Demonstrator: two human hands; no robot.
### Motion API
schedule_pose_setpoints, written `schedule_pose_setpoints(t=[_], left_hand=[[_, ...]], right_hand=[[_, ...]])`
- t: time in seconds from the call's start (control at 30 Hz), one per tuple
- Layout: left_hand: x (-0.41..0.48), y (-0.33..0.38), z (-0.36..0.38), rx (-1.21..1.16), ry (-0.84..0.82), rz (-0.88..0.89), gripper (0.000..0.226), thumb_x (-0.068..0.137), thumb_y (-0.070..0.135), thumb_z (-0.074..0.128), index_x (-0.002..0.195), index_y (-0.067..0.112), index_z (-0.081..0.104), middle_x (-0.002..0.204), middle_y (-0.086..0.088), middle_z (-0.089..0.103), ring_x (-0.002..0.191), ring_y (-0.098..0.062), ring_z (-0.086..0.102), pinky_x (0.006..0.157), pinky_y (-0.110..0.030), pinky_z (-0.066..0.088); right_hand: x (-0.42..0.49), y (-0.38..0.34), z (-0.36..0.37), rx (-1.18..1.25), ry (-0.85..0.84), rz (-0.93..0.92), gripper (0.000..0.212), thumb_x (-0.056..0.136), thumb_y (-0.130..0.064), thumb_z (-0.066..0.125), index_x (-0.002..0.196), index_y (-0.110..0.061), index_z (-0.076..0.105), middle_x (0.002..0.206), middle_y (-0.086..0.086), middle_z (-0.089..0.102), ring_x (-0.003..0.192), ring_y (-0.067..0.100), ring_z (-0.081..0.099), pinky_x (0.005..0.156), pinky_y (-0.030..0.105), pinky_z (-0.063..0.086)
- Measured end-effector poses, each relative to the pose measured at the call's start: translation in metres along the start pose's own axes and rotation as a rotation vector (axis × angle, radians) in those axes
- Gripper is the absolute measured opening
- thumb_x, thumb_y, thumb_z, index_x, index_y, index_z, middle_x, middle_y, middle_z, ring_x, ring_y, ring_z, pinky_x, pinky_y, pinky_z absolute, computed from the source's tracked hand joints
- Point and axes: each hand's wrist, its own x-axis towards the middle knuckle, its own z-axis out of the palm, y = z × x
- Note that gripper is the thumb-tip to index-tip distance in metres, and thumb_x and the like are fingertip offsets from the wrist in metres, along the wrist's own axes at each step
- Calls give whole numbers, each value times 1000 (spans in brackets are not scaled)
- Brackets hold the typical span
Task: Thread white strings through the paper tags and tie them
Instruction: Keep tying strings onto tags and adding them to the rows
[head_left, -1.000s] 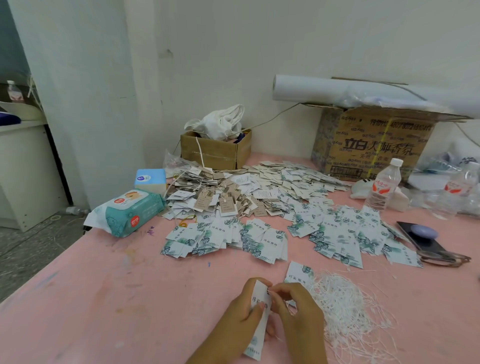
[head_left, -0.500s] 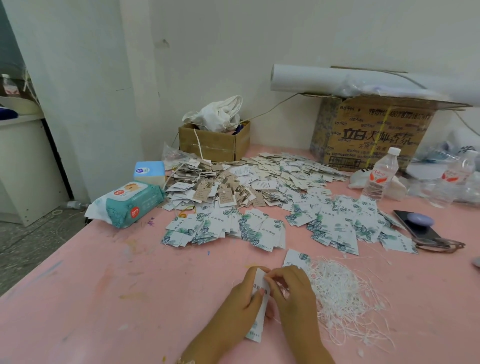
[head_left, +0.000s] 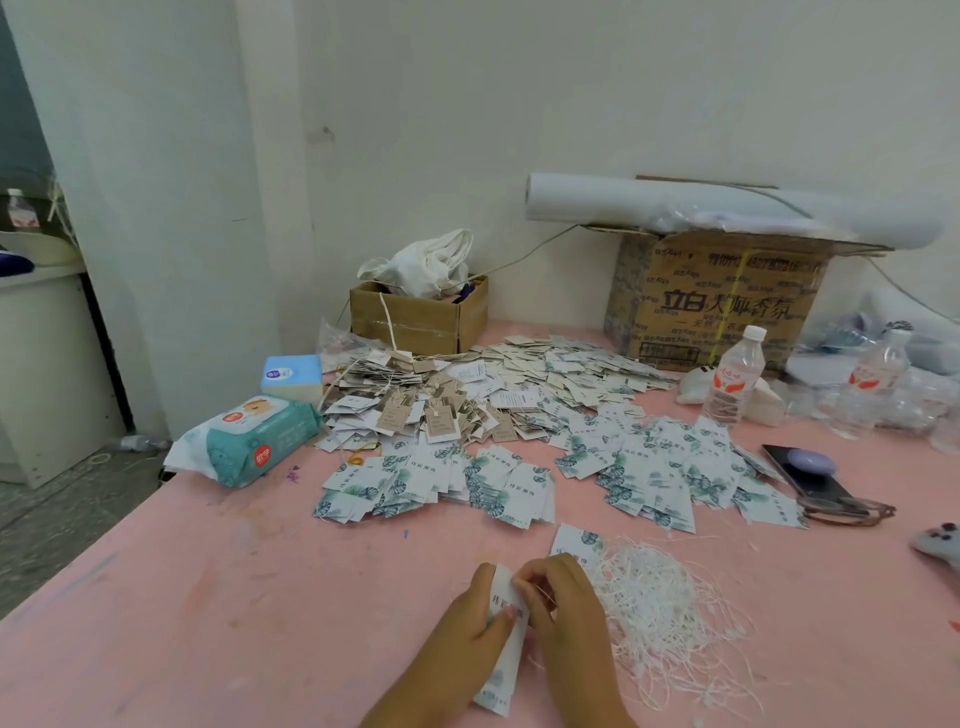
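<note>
My left hand (head_left: 467, 629) grips a white paper tag with a green leaf print (head_left: 501, 670) near the table's front edge. My right hand (head_left: 563, 618) pinches a thin white string (head_left: 545, 597) at the tag's top end. A loose heap of white strings (head_left: 670, 618) lies just right of my hands. One more leaf-print tag (head_left: 574, 543) lies flat behind my right hand. Rows of leaf-print tags (head_left: 447, 488) spread across the middle of the pink table (head_left: 208, 597), and a big pile of brown and white tags (head_left: 467, 395) lies behind them.
A wet-wipe pack (head_left: 249, 439) and a blue tissue box (head_left: 291, 374) sit at the left. Two cardboard boxes (head_left: 421, 317) (head_left: 717, 301) stand at the wall. Water bottles (head_left: 732, 384), a phone (head_left: 805, 473) and glasses (head_left: 852, 512) are at the right.
The view has shifted a little, and both hands stay at the tag's top end. A short piece of white string now shows at my right fingertips.
</note>
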Motion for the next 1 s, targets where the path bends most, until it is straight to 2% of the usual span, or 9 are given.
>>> schedule_pose_setpoints(t=[0.07, 0.2, 0.3, 0.5, 0.67, 0.77, 0.87, 0.93, 1.0], left_hand=[[1, 0, 0, 14, -6, 7, 19, 100, 17, 46, 118, 22, 44, 99, -2, 69, 87, -12, 67, 80, -31, 54], [5, -2, 0, 36, -6, 16, 18, 99, 15, 46, 116, 21, 44, 95, -6, 68, 85, -14, 65, 80, -33, 51], [5, -2, -1, 10, -1, 13, 20, 97, 17, 49, 113, 29, 46, 99, -3, 69, 91, -15, 65, 85, -32, 51], [7, -4, -3, -139, 22, -16, 20, 85, 24, 62, 105, 18, 62, 93, -5, 71, 92, -26, 68, 88, -49, 53], [8, -6, -4, -183, 18, -47, 23, 82, 29, 64, 105, 25, 66, 95, 0, 74, 88, -19, 71, 87, -48, 55], [6, -4, -4, -218, -1, -52, 29, 82, 28, 62, 110, 36, 66, 99, 1, 75, 91, -20, 72, 87, -44, 57], [4, 0, -4, -229, -8, -30, 33, 85, 24, 61, 112, 42, 65, 102, 3, 74, 94, -19, 71, 87, -41, 57], [3, 3, -5, -227, -12, -12, 36, 85, 25, 60, 114, 46, 64, 106, 7, 73, 96, -17, 70, 86, -37, 57], [3, 6, -7, -233, -26, 11, 39, 86, 27, 59, 119, 48, 62, 110, 8, 71, 99, -17, 69, 84, -32, 57]], right_hand=[[1, 1, 1, -20, -9, -7, 26, 84, -1, 67, 80, -26, 59, 82, -14, 52, 84, 0, 51, 71, 9, 40], [2, 4, 4, -43, -14, -27, 24, 83, 2, 67, 81, -21, 61, 83, -13, 52, 86, -2, 50, 73, 7, 40], [3, 6, 4, -63, 18, -54, 21, 80, 5, 68, 80, -16, 63, 82, -13, 52, 82, -4, 50, 72, 4, 39], [2, 9, 8, -83, 59, -81, 23, 77, 6, 71, 81, -15, 64, 83, -15, 50, 83, -6, 49, 71, 2, 39], [4, 8, 6, -134, 87, -124, 23, 74, 7, 73, 78, -14, 63, 81, -6, 53, 80, -2, 46, 73, 2, 38], [3, 5, 2, -6, 69, -5, 28, 80, 1, 71, 77, -24, 60, 85, -11, 52, 79, 1, 53, 67, 6, 40], [4, 5, -3, 210, 32, 152, 34, 83, 0, 67, 81, -33, 61, 84, -3, 51, 63, 8, 50, 61, 15, 41], [6, 6, -5, 374, -43, 276, 32, 85, -2, 65, 91, -33, 62, 80, 1, 46, 56, 16, 47, 56, 24, 42], [8, 7, -6, 462, -97, 359, 22, 87, -6, 67, 90, -28, 65, 75, 4, 41, 55, 18, 48, 54, 27, 42]])
